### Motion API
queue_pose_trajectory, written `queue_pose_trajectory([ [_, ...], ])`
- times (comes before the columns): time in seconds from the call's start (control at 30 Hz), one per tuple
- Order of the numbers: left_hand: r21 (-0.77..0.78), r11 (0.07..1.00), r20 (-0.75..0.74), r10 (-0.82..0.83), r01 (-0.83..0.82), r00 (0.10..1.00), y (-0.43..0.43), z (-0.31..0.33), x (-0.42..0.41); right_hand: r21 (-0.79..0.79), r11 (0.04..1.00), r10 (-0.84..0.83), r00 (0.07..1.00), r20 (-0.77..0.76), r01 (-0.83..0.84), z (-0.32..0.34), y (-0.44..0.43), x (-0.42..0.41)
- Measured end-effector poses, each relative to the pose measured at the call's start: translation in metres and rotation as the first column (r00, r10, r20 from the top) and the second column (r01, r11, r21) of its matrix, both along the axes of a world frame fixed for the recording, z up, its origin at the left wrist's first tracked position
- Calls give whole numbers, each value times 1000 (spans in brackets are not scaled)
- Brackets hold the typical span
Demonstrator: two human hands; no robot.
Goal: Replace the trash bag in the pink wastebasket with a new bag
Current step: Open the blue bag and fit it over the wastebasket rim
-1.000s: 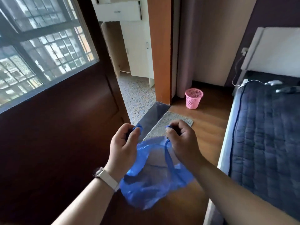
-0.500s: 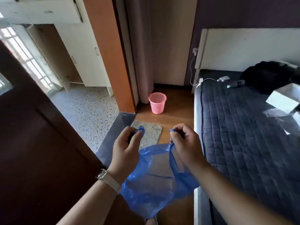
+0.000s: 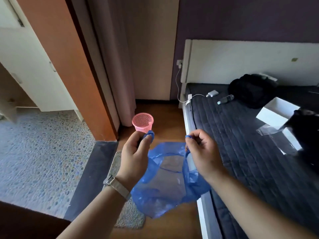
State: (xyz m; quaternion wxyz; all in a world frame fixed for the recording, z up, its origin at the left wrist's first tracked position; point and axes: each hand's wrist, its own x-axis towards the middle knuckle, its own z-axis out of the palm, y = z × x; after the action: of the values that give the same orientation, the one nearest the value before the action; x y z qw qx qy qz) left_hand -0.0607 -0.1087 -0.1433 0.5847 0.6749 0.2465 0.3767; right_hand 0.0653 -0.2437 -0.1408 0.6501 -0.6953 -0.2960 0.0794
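left hand and right hand each pinch a blue bag handle, apparently between fingertips

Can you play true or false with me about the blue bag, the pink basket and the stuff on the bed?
1. Both hands hold the blue bag. True: the left hand and the right hand each pinch one handle.
2. The pink basket stands on the bed. False: it stands on the wooden floor, near the curtain.
3. The basket already has a blue bag in it. False: no bag shows in it; its mesh looks bare.
4. A bottle lies on the bed. True.
5. The watch is on the right wrist. False: it is on the left wrist.
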Motion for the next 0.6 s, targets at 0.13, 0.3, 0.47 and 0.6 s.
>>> queue_pose_trajectory([
  [0.13,22,999,-26,-44,44,999,35,-4,47,-14,999,-40,999,-27,40,-8,29,48],
  [0.3,12,999,-67,-33,34,997,79,-19,121,-4,1000,-26,999,-45,26,-28,75,124],
  [0.47,81,996,-141,60,-49,988,121,-21,210,59,998,25,993,-113,-18,-43,129,220],
  [0.6,74,995,-177,85,-73,980,150,-15,291,55,997,63,986,-156,-55,-35,161,300],
])
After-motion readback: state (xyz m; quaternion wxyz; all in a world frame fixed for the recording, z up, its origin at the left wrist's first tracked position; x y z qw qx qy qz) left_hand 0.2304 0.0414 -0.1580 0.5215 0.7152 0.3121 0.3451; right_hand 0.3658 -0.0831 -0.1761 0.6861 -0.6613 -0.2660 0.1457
